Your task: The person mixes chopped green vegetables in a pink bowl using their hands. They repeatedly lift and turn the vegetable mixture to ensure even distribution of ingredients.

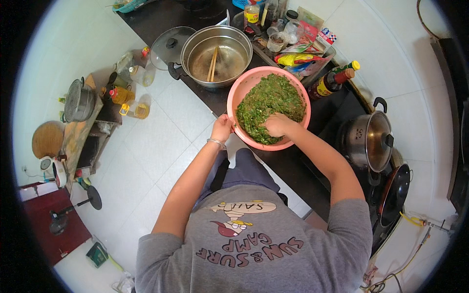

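Observation:
A pink plastic basin (232, 95) sits on the dark counter in front of me, filled with finely chopped leafy greens (268, 100). At the basin's near left side, my left hand (223, 128) is closed on the rim, its thumb and fingers at the edge. My right hand (277, 125) reaches over the near right side into the greens. Its fingers are curled into the chopped leaves, and their tips are hidden there.
A steel pot (215, 51) with wooden chopsticks (213, 63) inside stands beside the basin, near a glass lid (171, 46). Right of the basin are a dark sauce bottle (330, 84), a lidded pot (369, 139) and a pan (394, 195). Oil bottles (136, 110) stand at left.

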A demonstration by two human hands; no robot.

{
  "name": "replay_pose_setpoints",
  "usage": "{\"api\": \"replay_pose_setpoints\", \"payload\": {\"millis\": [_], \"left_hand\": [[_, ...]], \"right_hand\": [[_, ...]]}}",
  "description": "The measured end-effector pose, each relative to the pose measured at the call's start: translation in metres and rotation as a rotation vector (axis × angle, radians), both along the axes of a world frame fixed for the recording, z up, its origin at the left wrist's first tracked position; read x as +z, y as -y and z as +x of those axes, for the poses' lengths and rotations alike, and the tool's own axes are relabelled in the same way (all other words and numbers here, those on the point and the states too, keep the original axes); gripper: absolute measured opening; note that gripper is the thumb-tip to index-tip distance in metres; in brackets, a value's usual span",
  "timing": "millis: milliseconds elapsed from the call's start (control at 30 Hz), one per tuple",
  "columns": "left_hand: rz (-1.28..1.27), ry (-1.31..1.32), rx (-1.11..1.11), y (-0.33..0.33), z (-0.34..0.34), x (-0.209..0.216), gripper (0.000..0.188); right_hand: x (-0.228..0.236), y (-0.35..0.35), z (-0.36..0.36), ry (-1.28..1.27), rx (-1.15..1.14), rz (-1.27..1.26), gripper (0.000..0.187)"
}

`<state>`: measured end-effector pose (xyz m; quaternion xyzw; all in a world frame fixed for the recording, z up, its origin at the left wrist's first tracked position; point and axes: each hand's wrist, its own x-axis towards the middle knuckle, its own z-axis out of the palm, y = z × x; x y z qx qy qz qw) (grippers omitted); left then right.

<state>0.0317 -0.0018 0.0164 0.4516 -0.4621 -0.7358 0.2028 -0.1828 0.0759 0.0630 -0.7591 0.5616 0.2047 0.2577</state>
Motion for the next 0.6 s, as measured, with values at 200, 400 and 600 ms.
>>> {"api": "replay_pose_setpoints", "payload": {"millis": [200,400,600], "left_hand": [[-0.028,-0.003,-0.007,0.005,0.0,-0.004,0.015],[-0.006,0.002,-0.023,0.006,-0.001,-0.001,0.014],[0.011,-0.01,0.001,0.003,-0.001,-0.004,0.013]], "right_hand": [[0.05,0.013,-0.034,0.641,-0.455,-0.315,0.03],[0.011,0.064,-0.075,0.233,-0.921,-0.29,0.016],[-0.008,0.102,-0.027,0.225,-0.788,-0.246,0.025]]}}
